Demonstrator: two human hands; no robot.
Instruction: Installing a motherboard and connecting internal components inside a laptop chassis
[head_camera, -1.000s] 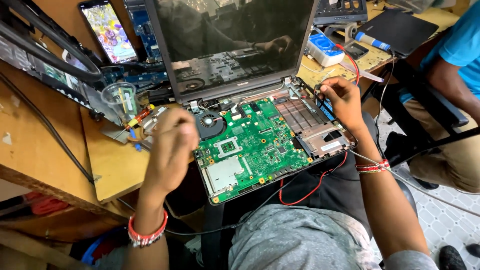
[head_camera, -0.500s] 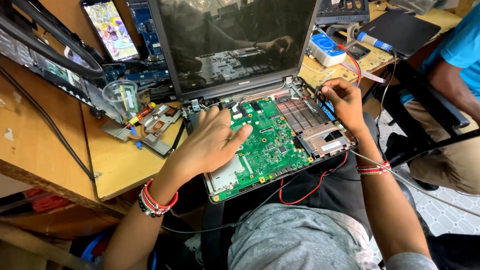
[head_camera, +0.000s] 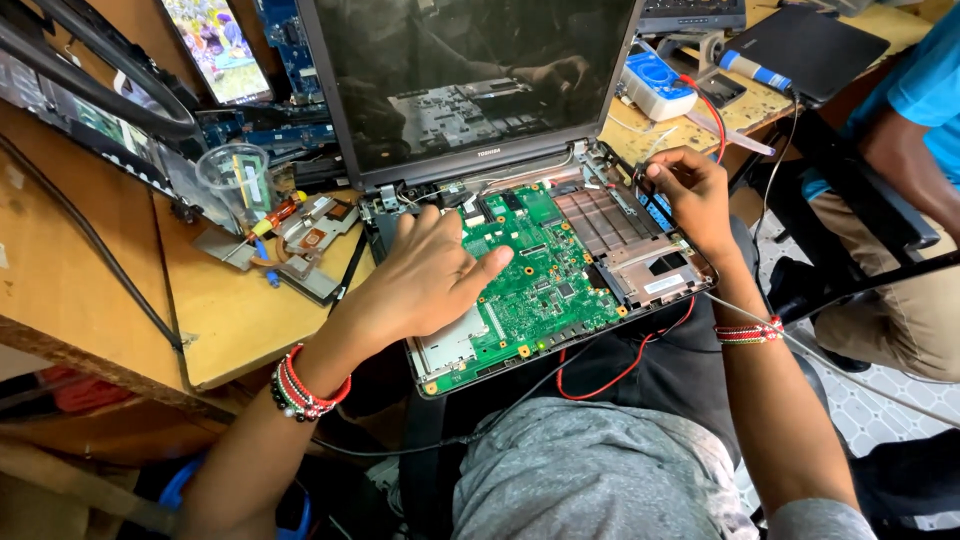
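Green circuit board (head_camera: 535, 280) overhangs the wooden counter (head_camera: 230, 320) edge onto the lap. Left hand (head_camera: 430, 280) lies flat and spread on it; right hand (head_camera: 695, 195) pinches a thin probe at its crowded right edge.

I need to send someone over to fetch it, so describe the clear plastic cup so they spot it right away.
Start at the opened laptop with the bare green circuit board under the left hand. Look to the wooden table just left of its screen hinge. The clear plastic cup stands there upright beside the copper heatsink, the only see-through container, with a small green memory stick inside.
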